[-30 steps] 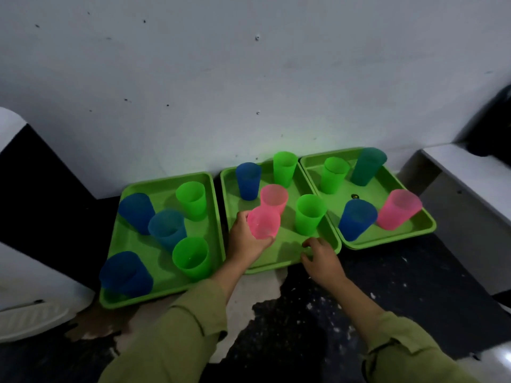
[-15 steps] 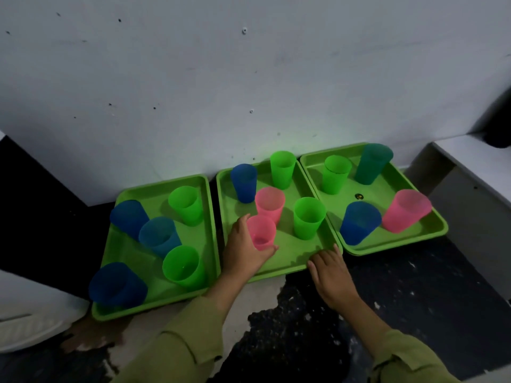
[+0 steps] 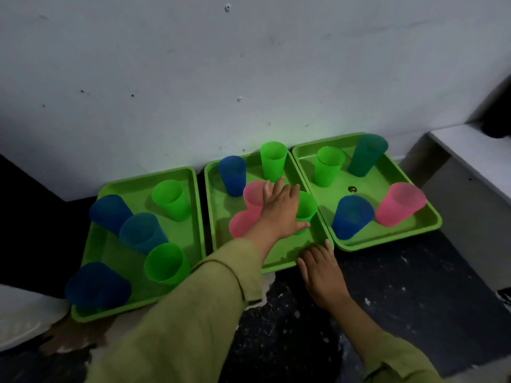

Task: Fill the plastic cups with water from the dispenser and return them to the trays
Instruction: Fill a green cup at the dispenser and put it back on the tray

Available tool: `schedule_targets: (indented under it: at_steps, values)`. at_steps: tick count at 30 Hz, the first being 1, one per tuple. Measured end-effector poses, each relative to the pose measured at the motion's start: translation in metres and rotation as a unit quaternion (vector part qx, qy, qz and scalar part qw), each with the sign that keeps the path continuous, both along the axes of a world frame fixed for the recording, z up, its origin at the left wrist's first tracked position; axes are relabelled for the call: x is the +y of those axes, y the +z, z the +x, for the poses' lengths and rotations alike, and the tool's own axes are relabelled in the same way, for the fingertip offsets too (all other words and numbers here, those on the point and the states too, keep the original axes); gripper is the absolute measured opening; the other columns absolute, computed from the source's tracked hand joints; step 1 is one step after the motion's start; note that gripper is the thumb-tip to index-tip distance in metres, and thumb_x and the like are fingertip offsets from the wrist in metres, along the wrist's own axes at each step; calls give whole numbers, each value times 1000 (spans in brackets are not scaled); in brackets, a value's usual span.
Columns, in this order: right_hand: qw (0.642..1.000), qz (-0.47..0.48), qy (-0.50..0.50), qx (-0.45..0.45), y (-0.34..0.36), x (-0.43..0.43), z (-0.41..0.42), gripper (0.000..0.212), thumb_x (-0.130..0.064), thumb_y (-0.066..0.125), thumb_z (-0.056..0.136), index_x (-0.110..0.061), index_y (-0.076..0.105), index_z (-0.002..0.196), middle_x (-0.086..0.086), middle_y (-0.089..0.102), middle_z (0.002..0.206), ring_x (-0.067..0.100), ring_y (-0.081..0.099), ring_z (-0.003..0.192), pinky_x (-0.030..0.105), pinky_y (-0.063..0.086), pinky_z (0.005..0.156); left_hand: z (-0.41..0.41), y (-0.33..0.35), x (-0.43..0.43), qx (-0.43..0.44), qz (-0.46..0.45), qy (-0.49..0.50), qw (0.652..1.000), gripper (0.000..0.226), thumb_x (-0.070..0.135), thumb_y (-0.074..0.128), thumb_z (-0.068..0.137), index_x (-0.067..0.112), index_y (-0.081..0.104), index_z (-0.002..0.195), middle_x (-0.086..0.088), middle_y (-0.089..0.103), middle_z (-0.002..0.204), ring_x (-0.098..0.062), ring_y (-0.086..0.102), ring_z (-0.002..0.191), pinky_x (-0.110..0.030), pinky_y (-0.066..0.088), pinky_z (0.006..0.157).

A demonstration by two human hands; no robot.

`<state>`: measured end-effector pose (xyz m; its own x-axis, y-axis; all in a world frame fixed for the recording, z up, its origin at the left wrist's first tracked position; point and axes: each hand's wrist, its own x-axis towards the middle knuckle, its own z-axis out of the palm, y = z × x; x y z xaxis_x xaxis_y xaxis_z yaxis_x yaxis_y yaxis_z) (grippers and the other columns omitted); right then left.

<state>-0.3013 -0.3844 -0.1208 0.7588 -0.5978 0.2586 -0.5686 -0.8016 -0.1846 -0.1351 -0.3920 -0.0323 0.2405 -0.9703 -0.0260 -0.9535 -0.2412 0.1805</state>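
All cups (image 3: 166, 262) stand upright on three green trays in a row against the wall (image 3: 249, 78). They're thin tapered plastic: light when empty, sloshy once full, and the walls probably flex. Grip round mid-body with a gentle squeeze, not at the rim. Can't tell which ones hold water.

The left hand (image 3: 279, 208) reaches over the middle tray (image 3: 221, 214) with fingers straight and spread, holding nothing. It lies across the rear pink cup (image 3: 253, 192) and the green cup (image 3: 308, 210); contact is unclear. The near pink cup (image 3: 242, 225) sits right against the rear one, by the wrist. The right hand (image 3: 320, 269) is flat with fingers straight and fingertips at that tray's near rim, holding nothing. It's probably steadying the tray.

Obstacles: a blue cup (image 3: 233, 175) and a back green cup (image 3: 273, 160) crowd the same tray. The pink pair is packed tight, so lifting one risks tipping its neighbour. The left tray (image 3: 138, 186) has five cups, the right tray (image 3: 345, 175) four plus a small dark spot (image 3: 351, 189). Tray edges sit close together.

I can't identify the dispenser. There's a white thing (image 3: 22, 313) at lower left, but I can't tell what it is.
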Motion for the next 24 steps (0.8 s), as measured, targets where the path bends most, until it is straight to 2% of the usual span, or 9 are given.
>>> schedule_targets:
  at_steps: [3, 5, 8, 11, 13, 15, 18, 22, 24]
  values:
    - [999, 17, 6, 28, 4, -2, 0, 32, -26, 40, 91, -9, 64, 77, 6, 60, 74, 28, 62, 81, 45, 26, 110, -1, -6, -4, -5, -5, 17, 1000, 83, 55, 62, 77, 9, 31, 140, -11, 39, 141, -27, 23, 135, -47, 9, 112]
    - [998, 47, 16, 29, 4, -4, -1, 21, -23, 53, 91, -8, 64, 80, 8, 61, 77, 29, 62, 83, 44, 23, 112, 0, -9, -2, 2, -28, 32, 999, 81, 55, 64, 76, 11, 35, 137, -10, 43, 135, -26, 30, 128, -42, 16, 107]
    - [989, 150, -2, -1, 8, -7, -2, 22, -25, 54, 92, -4, 59, 99, 13, 59, 98, 29, 54, 100, 42, 25, 113, 0, -7, 8, 36, -65, 44, 996, 83, 56, 65, 74, 14, 34, 138, -7, 43, 135, -25, 31, 127, -38, 18, 102]
    - [969, 216, -72, -99, 21, -3, 1, 29, -23, 62, 87, -2, 51, 105, 14, 52, 105, 28, 51, 100, 35, 41, 93, -2, 3, 27, 80, -108, 46, 990, 87, 59, 66, 72, 16, 33, 140, -5, 41, 139, -23, 30, 129, -38, 16, 106]
    - [957, 213, -104, -169, 30, -2, 4, 40, -20, 71, 80, 0, 48, 106, 13, 50, 104, 28, 50, 100, 28, 40, 89, -4, 13, 38, 94, -137, 44, 985, 88, 62, 66, 69, 17, 36, 138, -3, 44, 137, -22, 33, 129, -39, 17, 108]
    - [942, 232, -99, -222, 42, -1, 9, 61, -22, 77, 74, 2, 42, 117, 14, 48, 113, 26, 49, 109, 22, 36, 93, -6, 24, 53, 108, -164, 44, 980, 88, 64, 67, 66, 19, 40, 136, -2, 46, 135, -20, 35, 128, -40, 20, 108]
    - [917, 283, -45, -277, 63, 9, 21, 82, -24, 81, 69, -3, 33, 132, 10, 47, 128, 19, 48, 118, 29, 40, 101, -4, 39, 84, 139, -192, 39, 971, 87, 64, 70, 63, 21, 43, 134, 1, 46, 134, -17, 36, 127, -41, 24, 109]
    - [903, 305, 28, -302, 87, 35, 34, 69, -23, 83, 66, -15, 45, 123, -3, 59, 113, 2, 56, 102, 12, 43, 87, 0, 55, 127, 175, -240, 29, 954, 84, 55, 76, 62, 19, 47, 132, 2, 50, 129, -15, 42, 124, -38, 31, 107]
    - [898, 306, 56, -310, 95, 53, 40, 59, -25, 81, 66, -22, 49, 115, -13, 61, 103, -6, 58, 92, 9, 44, 78, 5, 60, 151, 203, -260, 24, 944, 83, 49, 79, 63, 15, 47, 132, 0, 51, 127, -14, 45, 121, -34, 35, 106]
